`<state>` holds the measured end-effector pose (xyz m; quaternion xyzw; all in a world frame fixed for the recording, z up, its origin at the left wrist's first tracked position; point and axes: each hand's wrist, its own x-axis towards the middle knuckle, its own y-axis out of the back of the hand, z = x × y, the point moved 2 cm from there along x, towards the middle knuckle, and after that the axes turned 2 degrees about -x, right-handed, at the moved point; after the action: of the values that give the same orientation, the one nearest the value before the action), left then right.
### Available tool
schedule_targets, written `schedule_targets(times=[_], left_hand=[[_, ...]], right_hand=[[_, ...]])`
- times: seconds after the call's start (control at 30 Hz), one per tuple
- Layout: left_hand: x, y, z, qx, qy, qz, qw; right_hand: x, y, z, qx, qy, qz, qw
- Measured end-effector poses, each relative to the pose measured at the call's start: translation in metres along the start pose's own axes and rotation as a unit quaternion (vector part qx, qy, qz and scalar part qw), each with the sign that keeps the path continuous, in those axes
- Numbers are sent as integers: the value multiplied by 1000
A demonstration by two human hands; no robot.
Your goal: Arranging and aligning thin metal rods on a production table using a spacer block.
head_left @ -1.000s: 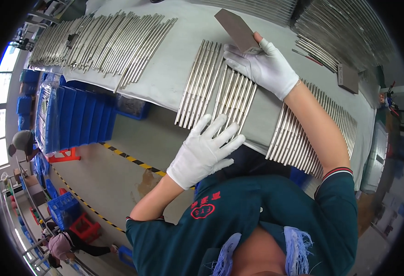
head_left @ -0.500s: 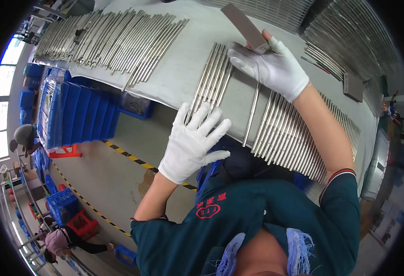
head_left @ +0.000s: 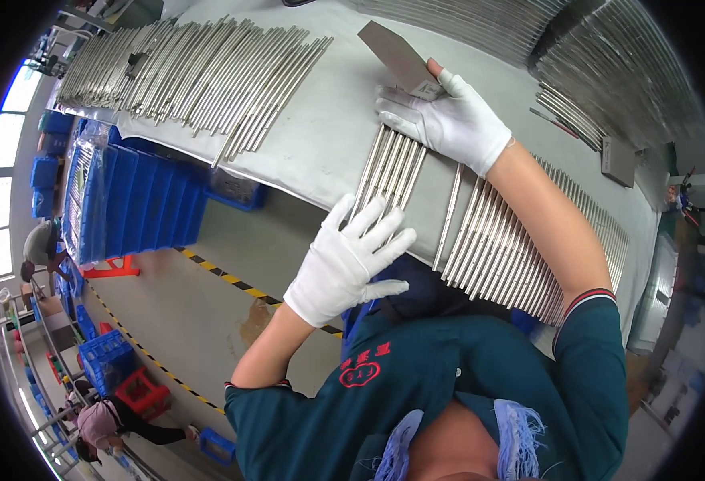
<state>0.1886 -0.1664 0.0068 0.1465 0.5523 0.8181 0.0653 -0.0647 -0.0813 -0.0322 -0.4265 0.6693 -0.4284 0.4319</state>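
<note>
My left hand (head_left: pixel 344 260), in a white glove, lies with spread fingers at the near ends of a small group of metal rods (head_left: pixel 394 164). It is open; the fingertips seem to rest on the rods. In my right hand (head_left: pixel 457 124), also gloved, is a flat grey-brown rectangular block (head_left: pixel 401 60), tilted up from the table. The thumb is bent against one side of the block. This hand is over the far ends of the same rods and hides them. One single rod (head_left: pixel 451 212) lies to the right of the group.
A long row of rods (head_left: pixel 184 76) lies at the left of the white-covered table (head_left: pixel 312 120). More rods (head_left: pixel 513 248) lie under my right forearm. Another block (head_left: pixel 617 160) and plastic-wrapped bundles (head_left: pixel 617 64) are at the right. Blue crates (head_left: pixel 148 192) stand left on the floor.
The small group of rods has shifted right and nearer the single rod. My left hand has moved slightly right and nearer me. My right hand has moved left with the block.
</note>
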Motion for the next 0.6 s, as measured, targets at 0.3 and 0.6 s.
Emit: schedule_targets(times=[0.3, 0.6], left_hand=[[8, -15, 22, -42, -49, -11, 998], [-7, -2, -3, 7, 31, 21, 999]], right_hand=[[-50, 0, -7, 7, 17, 48, 999], [6, -4, 3, -49, 17, -11, 999]])
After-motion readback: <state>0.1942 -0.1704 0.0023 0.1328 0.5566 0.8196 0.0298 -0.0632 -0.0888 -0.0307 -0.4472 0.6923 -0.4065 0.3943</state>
